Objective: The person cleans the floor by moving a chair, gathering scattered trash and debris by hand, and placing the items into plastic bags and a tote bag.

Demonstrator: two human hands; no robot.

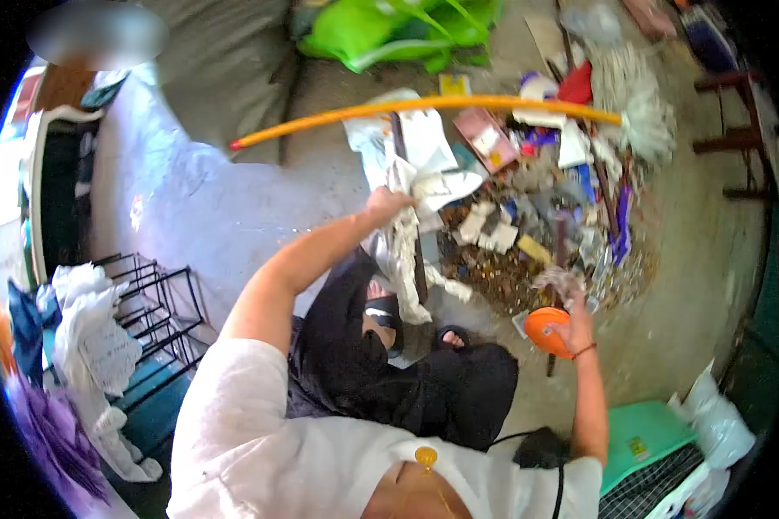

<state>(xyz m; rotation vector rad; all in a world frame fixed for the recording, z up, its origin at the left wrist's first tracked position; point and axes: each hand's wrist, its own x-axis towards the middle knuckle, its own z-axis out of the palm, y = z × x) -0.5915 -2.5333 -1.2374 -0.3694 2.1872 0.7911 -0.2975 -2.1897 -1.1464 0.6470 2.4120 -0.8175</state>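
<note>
My left hand [389,206] is closed on a crumpled white plastic bag [404,259] that hangs down beside a dark stick [421,272]. White sheets and wrappers [428,143] lie just beyond it. On the right, my right hand [571,327] holds a round orange disc [544,332], perhaps a lid. Crumpled clear plastic [558,281] is at its fingertips; whether the fingers grip it too I cannot tell. Both hands are over the near side of a heap of mixed rubbish [502,277] on the floor.
A mop with a yellow handle [424,104] and white strings [645,121] lies across the far side. A green bag [398,35] is at the top. Black wire racks [156,303] stand left, a dark wooden stool [736,130] right, and a green container [645,441] lower right.
</note>
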